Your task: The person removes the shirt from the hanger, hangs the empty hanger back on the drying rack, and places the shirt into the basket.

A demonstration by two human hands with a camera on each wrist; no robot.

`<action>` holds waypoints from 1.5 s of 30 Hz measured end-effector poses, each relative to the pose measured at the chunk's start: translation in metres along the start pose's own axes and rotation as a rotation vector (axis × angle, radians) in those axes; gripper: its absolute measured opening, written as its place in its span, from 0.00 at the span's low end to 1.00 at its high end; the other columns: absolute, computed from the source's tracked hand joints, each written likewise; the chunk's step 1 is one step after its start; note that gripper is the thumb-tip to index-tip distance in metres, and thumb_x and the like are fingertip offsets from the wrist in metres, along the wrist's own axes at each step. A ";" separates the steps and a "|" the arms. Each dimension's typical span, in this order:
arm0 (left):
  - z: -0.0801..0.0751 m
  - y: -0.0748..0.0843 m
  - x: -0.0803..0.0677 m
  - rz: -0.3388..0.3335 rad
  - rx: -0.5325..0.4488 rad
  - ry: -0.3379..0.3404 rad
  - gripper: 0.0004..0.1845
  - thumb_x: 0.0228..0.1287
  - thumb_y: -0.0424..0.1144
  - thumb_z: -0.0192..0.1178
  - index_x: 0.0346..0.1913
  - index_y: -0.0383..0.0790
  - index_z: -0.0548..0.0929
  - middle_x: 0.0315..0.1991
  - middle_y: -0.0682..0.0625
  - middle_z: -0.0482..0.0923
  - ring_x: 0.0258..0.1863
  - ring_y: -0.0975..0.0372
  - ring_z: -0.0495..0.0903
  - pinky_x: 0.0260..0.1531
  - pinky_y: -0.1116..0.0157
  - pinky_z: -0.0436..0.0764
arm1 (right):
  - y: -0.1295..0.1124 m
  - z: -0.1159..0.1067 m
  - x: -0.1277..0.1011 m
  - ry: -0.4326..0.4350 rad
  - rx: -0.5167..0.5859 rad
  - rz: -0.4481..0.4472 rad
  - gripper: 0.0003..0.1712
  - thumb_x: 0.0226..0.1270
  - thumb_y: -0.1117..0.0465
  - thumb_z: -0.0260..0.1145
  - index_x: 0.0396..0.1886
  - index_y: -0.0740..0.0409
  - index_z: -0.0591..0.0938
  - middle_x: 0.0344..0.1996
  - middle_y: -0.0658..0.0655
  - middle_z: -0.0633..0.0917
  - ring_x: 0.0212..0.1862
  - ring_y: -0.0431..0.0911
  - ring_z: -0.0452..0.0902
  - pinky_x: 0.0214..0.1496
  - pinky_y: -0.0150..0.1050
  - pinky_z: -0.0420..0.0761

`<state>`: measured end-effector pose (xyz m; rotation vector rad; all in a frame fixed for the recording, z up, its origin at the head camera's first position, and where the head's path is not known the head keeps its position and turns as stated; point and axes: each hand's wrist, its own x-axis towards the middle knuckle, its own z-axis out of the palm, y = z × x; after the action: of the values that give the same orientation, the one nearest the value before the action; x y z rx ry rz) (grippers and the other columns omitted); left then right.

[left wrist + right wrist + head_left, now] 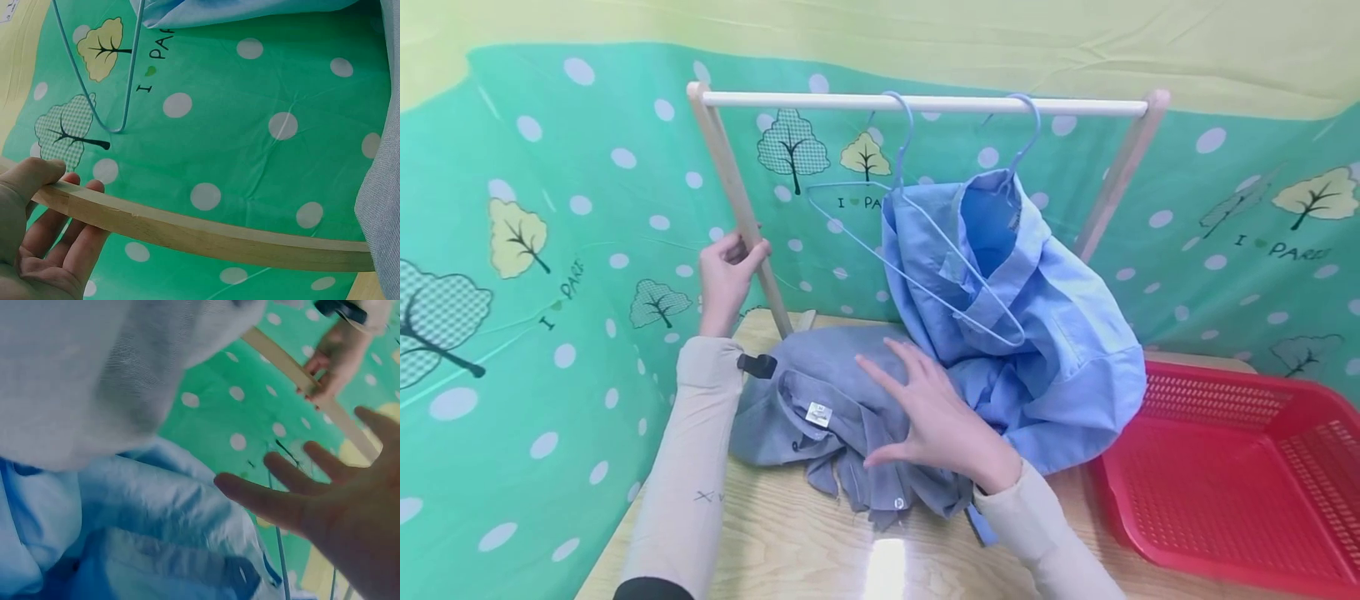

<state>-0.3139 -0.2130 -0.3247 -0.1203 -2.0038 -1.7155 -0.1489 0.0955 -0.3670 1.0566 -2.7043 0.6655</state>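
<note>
My left hand grips the left wooden post of a small clothes rack, thumb on one side and fingers on the other. The post also crosses the left wrist view. My right hand is spread over a crumpled grey shirt on the table, holding nothing. A white label shows inside the shirt's collar. From the rack's white bar hangs a light blue shirt on a blue hanger. Left of it, a bare blue hanger dangles askew, overlapping the blue shirt.
A red plastic basket stands on the right side of the wooden table. Behind the rack hangs a green dotted cloth printed with trees. The right post rises behind the blue shirt.
</note>
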 end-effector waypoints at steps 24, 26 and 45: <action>0.001 0.026 -0.014 0.018 -0.022 -0.038 0.14 0.65 0.35 0.67 0.52 0.35 0.86 0.36 0.53 0.88 0.40 0.67 0.85 0.55 0.64 0.83 | 0.032 0.070 0.045 -0.169 -0.278 0.018 0.80 0.21 0.23 0.79 0.80 0.33 0.51 0.80 0.64 0.44 0.77 0.72 0.38 0.57 0.88 0.50; 0.000 0.029 -0.017 0.013 -0.028 -0.045 0.14 0.65 0.36 0.67 0.52 0.36 0.86 0.37 0.52 0.89 0.41 0.67 0.85 0.55 0.64 0.83 | 0.033 0.073 0.048 -0.189 -0.305 0.031 0.82 0.18 0.23 0.79 0.80 0.32 0.50 0.80 0.63 0.44 0.77 0.71 0.38 0.58 0.87 0.50; 0.000 0.002 -0.003 -0.018 -0.025 -0.018 0.18 0.63 0.39 0.69 0.55 0.40 0.85 0.37 0.54 0.89 0.42 0.68 0.85 0.58 0.61 0.81 | 0.056 0.109 0.072 -0.334 -0.294 0.124 0.73 0.31 0.31 0.81 0.79 0.29 0.51 0.80 0.62 0.41 0.78 0.69 0.37 0.60 0.85 0.54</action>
<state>-0.3103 -0.2121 -0.3237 -0.1268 -2.0028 -1.7574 -0.2384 0.0381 -0.4611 1.0056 -3.0440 0.1008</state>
